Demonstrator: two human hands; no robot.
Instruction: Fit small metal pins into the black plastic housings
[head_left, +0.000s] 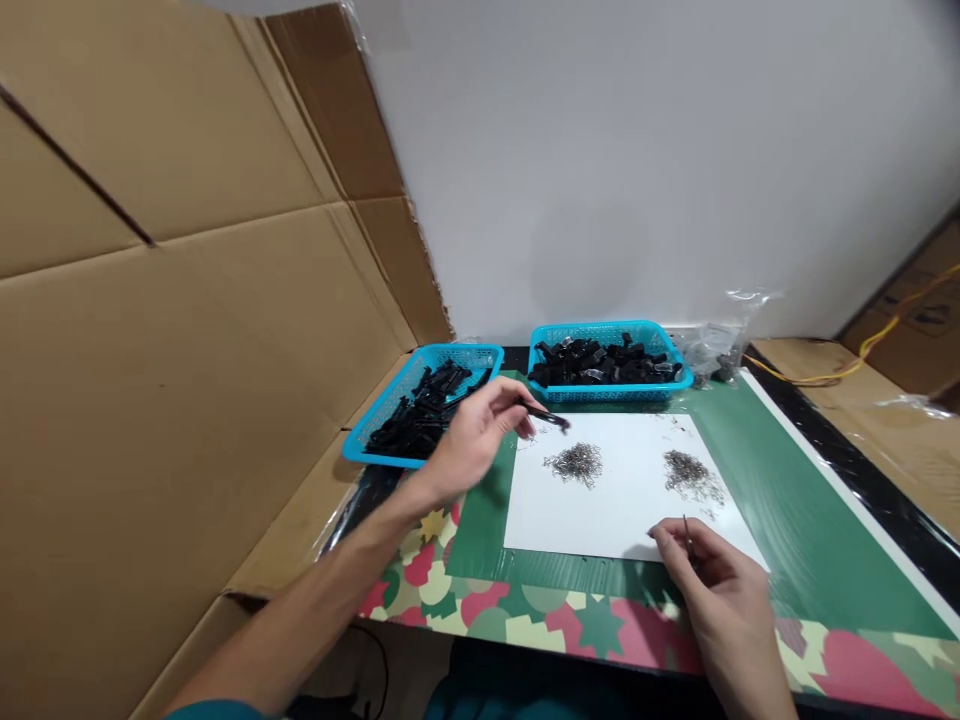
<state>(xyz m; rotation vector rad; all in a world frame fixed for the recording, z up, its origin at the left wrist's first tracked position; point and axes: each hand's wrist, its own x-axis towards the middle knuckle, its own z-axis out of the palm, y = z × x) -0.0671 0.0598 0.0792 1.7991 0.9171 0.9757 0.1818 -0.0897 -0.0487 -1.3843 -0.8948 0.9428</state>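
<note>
My left hand [480,435] pinches one end of a slim black plastic piece [546,413] above the far left part of a white sheet [577,525]. My right hand [720,580] is closed round a thin metal tool [688,540] near the sheet's front right corner; its exact kind is mostly hidden by the fingers. On the sheet lie two piles of tiny metal parts: a left pile [577,462] below the black piece, and a right pile [686,470] beyond my right hand. They look like small springs or pins, too small to tell.
A blue basket [360,452] of long black parts stands at the left, close behind my left hand. Another blue basket [611,396] of black parts is at the back, beside clear plastic bags [716,350]. Cardboard [187,350] walls the left side. A yellow cable [870,352] lies right.
</note>
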